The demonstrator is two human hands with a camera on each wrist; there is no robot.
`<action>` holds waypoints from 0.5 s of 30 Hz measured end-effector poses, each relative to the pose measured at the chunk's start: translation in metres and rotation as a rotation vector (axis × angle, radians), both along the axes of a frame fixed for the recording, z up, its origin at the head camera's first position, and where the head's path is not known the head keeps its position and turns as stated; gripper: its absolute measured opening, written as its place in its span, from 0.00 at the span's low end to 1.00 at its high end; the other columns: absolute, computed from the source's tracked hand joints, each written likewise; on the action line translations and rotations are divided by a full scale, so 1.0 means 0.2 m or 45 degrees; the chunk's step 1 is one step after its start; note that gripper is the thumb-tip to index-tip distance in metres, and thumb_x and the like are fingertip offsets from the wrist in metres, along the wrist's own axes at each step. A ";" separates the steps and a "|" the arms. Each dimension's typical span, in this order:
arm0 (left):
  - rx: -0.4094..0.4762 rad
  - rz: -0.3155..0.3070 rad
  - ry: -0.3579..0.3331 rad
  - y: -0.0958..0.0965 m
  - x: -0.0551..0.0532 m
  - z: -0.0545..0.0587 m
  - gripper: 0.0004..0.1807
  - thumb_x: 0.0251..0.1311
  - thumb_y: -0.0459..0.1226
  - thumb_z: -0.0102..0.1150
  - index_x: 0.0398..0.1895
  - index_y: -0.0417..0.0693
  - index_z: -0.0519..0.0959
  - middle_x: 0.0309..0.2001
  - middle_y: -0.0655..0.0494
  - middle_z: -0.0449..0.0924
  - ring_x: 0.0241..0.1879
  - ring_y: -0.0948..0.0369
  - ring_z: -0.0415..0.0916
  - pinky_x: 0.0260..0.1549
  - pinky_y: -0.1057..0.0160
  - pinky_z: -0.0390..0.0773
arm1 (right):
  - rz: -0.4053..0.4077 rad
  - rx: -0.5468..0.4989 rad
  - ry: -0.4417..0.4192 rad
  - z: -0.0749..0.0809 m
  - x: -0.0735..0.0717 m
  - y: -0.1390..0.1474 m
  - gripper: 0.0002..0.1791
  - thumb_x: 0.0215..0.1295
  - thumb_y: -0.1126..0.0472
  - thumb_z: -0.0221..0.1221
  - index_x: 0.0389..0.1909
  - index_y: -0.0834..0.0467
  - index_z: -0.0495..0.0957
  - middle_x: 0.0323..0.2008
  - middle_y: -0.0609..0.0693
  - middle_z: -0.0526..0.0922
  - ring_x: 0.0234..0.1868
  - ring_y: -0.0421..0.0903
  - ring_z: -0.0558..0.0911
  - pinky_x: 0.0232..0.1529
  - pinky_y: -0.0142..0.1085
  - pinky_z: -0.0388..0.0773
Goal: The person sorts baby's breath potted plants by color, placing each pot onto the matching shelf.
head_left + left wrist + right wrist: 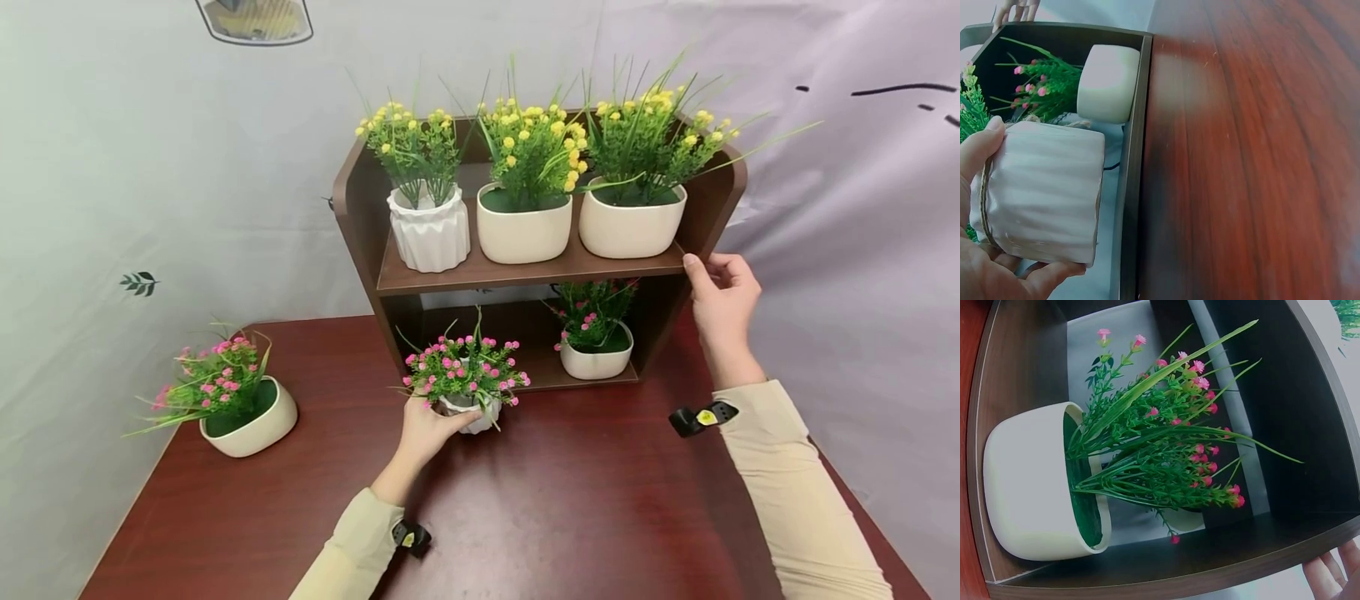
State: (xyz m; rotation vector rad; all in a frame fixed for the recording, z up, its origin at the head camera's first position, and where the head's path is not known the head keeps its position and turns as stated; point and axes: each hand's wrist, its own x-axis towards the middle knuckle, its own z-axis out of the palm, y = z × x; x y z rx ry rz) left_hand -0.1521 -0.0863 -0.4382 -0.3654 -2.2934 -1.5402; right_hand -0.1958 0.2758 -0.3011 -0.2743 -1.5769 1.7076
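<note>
My left hand holds a white ribbed flowerpot of pink artificial flowers in front of the lower left of a brown wooden shelf. Thumb and fingers lie around the pot, and a twine cord circles it near the rim. At the shelf's right side, my right hand grips the side panel near the upper board, thumb at its front edge. A cream flowerpot with pink flowers stands on the lower board at right; it appears sideways in the right wrist view.
Along the upper board stand a white ribbed pot and two cream pots, one in the middle and one at right, all with yellow flowers. Another cream pot with pink flowers stands at left on the reddish wooden table. Pale cloth hangs behind.
</note>
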 end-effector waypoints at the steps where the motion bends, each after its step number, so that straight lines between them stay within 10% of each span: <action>1: 0.006 -0.004 -0.009 0.01 -0.01 0.00 0.37 0.30 0.33 0.80 0.51 0.37 0.76 0.47 0.42 0.81 0.48 0.50 0.78 0.47 0.56 0.78 | 0.002 -0.002 -0.001 0.00 0.00 0.00 0.13 0.55 0.67 0.65 0.20 0.46 0.77 0.18 0.37 0.78 0.19 0.33 0.71 0.20 0.21 0.67; 15: 0.059 -0.046 -0.068 0.11 -0.11 -0.05 0.41 0.30 0.35 0.81 0.55 0.38 0.73 0.50 0.42 0.80 0.53 0.49 0.76 0.54 0.52 0.74 | 0.002 -0.005 0.045 -0.02 -0.01 0.01 0.13 0.55 0.68 0.65 0.20 0.47 0.76 0.18 0.38 0.77 0.20 0.33 0.72 0.20 0.22 0.66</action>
